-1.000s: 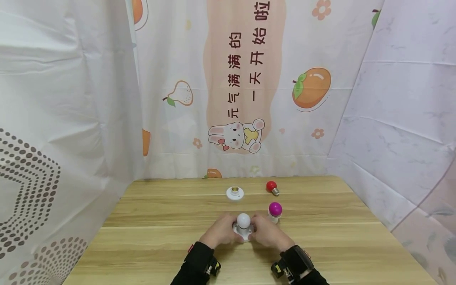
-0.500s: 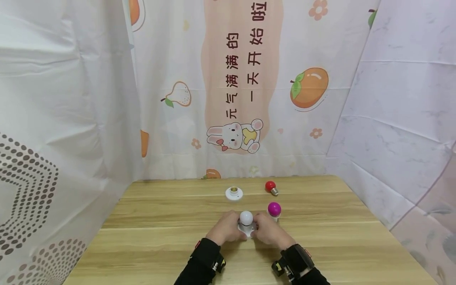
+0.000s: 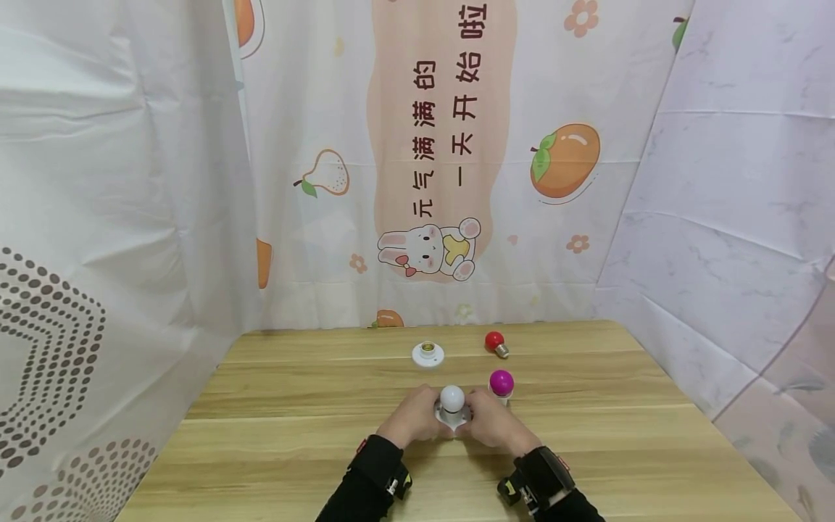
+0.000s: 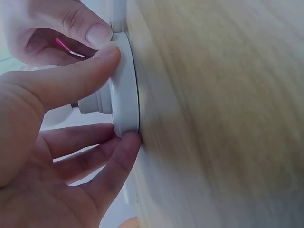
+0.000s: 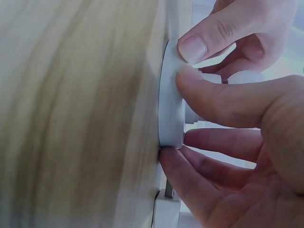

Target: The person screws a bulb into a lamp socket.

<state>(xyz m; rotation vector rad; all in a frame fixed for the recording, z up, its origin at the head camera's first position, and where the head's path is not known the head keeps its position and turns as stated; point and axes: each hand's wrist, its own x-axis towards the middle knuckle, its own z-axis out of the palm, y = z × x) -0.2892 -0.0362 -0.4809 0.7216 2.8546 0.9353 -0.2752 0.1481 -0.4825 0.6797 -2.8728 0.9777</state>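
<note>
In the head view, a white round bulb stands upright in a round white lamp holder on the table. My left hand grips the holder's left side and my right hand its right side. Seen from the left wrist, the holder's base sits flat on the wood, its rim between my thumb and fingers. The right wrist view shows both thumbs on top of the base near each other, with my right fingers curled at its edge.
Just beyond my right hand, a magenta bulb stands in another white holder, partly hidden. A red bulb lies on its side farther back. A bulbless white holder is at the back of the wooden table. Printed curtains surround it.
Both hands have shifted the lamp holder with its white bulb slightly right and away from me. My left hand moved right with it. Over the last half second, almost nothing changed.
</note>
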